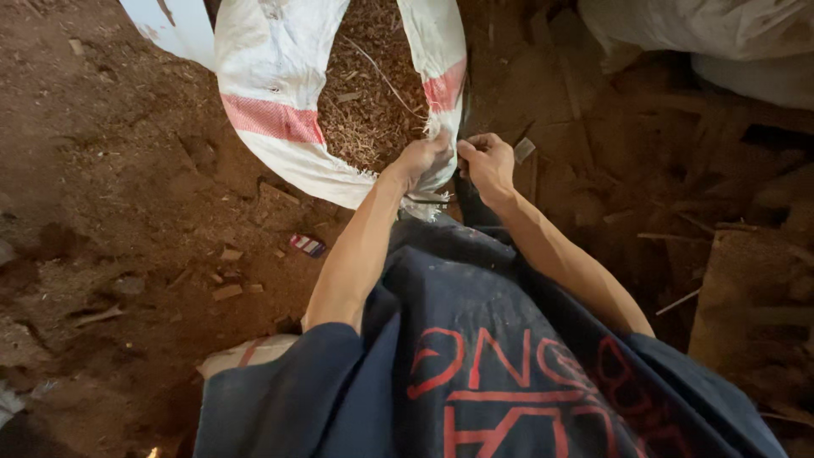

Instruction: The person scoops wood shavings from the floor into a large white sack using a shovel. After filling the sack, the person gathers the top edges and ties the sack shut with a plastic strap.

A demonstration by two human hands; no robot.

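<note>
At the far left lies the dirt floor (110, 170), reddish brown and strewn with wood chips and small offcuts. A small flat packet (307, 245) with red and dark markings lies on it, near the person's left forearm. A pale folded piece of sacking (246, 354) shows low down, just beside the left sleeve.

Toward the middle stands a large white woven sack (280, 102) with a red stripe across its rolled-down rim. Its mouth gapes open, and it is filled with brown wood shavings (369, 93); a thin pale strand lies across them. A white sheet edge (174, 30) shows at the top, just left of the sack.

The left hand (420, 159) is clenched on the near rim of the sack, where the frayed white fabric bunches under the fingers. Just to its right, the right hand (489, 163) is closed as well, pinching the same rim at the red-striped side; a dark strap (465, 187) runs down between the two hands, and whether the right hand also holds it cannot be told. The two hands are very close together, almost touching.

Below them, the person's dark blue shirt (475, 356) with red print fills the lower middle of the view.

To the right, the floor is darker, with flat wood scraps (746, 288) lying about. At the top right corner, other pale sacks (704, 34) rest well apart from the hands.
</note>
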